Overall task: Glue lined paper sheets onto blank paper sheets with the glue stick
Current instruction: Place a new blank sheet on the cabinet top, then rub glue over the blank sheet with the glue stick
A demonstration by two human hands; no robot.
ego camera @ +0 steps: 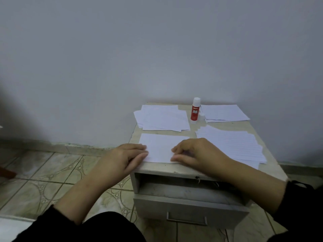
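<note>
1. Left hand [125, 158]: fingers straight and together, lying flat, tips on the left edge of the near white sheet of paper [160, 148]; grasping nothing, pressing at most.
2. Right hand [194, 154]: fingers bent, tips down on the right part of the same sheet, thumb along its near edge; pressing or pinching, cannot tell which.
3. Near white sheet: flat between the two sets of fingertips, at the front of the small grey cabinet top [192, 167]; lined or blank face not readable; likely a pair being smoothed down, or a fresh base being squared.
4. Red glue stick with white cap [195, 110]: upright, well beyond the fingertips, untouched; a small white object just to its right, too small to identify.
5. Loose pile of white sheets [162, 118]: beyond the left fingertips, fanned unevenly; possibly finished pairs or blank stock.
6. Stack of lined white sheets [234, 145]: just right of the right hand, part under the wrist; supply remaining.
7. Small stack of white sheets [225, 112]: far right of the glue stick.
8. Progress, judged: midway; several sheets left.
</note>
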